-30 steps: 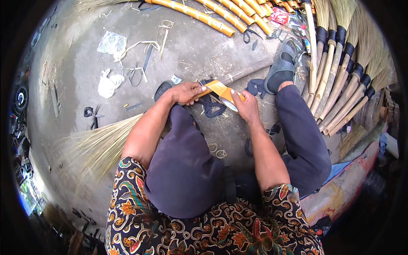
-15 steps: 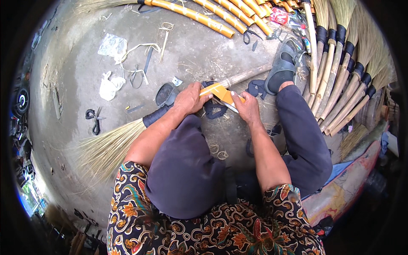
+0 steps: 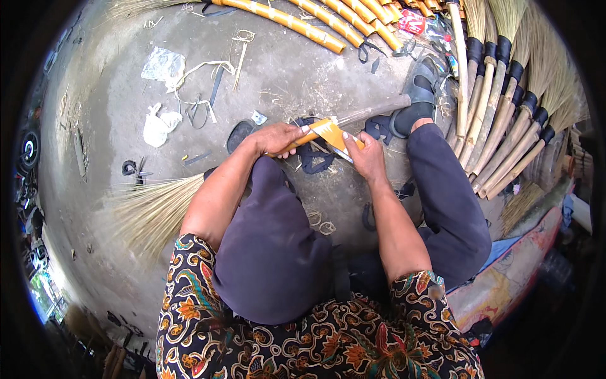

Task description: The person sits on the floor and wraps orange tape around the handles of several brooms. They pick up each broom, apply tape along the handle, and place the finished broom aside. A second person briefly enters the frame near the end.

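A broom lies slanting across in front of me, its pale bristles [image 3: 158,211] fanned out on the left beyond my left forearm. Around its stick, my left hand [image 3: 276,138] is closed beside a stretch covered in yellow. From there a yellow patterned strip [image 3: 334,136] slants down to my right hand [image 3: 368,156], which pinches its end with the thumb on top. The bare part of the handle [image 3: 382,108] runs on, blurred, toward my right sandal [image 3: 421,85]. The broom's neck is mostly hidden by my left arm.
Yellow-wrapped broom handles [image 3: 284,22] lie at the far side. Several bare-handled brooms [image 3: 499,107] lie on the right. Scissors [image 3: 136,170], white plastic [image 3: 160,125], dark straps [image 3: 315,158] and cane scraps [image 3: 323,224] are scattered on the concrete floor [image 3: 126,82].
More yellow covering shows on the handle, between my hands. My left hand has shifted a little left along the stick. The bare handle, sharp before, is now smeared by motion.
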Available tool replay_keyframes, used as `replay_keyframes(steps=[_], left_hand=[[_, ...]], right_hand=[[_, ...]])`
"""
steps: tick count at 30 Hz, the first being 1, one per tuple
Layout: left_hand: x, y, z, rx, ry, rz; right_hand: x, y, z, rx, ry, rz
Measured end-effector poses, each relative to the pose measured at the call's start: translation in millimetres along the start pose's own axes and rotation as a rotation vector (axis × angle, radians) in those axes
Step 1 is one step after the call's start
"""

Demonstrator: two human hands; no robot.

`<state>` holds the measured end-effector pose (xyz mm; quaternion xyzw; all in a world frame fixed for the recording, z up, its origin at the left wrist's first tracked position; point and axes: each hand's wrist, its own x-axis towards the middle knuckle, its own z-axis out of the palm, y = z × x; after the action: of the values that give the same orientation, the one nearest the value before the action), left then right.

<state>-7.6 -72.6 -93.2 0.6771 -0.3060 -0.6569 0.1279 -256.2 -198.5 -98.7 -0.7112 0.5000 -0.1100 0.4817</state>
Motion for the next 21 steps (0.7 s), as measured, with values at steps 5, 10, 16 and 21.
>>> replay_keyframes(steps=[5,10,16,21], left_hand=[[1.2,0.4,5.2,0.467,0.56,0.337],[3.8,1.9,8.3,0.085,0.145,0.168],[-6.2,14.3,4.2,0.439,0.498,0.396],[-10.9,22.4,-2.2,-0.014,0.079,0.112]], right_hand=[[-2.1,-1.1,-4.0,-0.122,-0.001,-0.012],[-2.7,2.5,-5.6,-0.174,0.023,-0.037],[-3.1,9.3,-7.8,-0.308,0.048,-0.057],[0.1,10.6,-13.8,-0.316,0.098,-0.145]])
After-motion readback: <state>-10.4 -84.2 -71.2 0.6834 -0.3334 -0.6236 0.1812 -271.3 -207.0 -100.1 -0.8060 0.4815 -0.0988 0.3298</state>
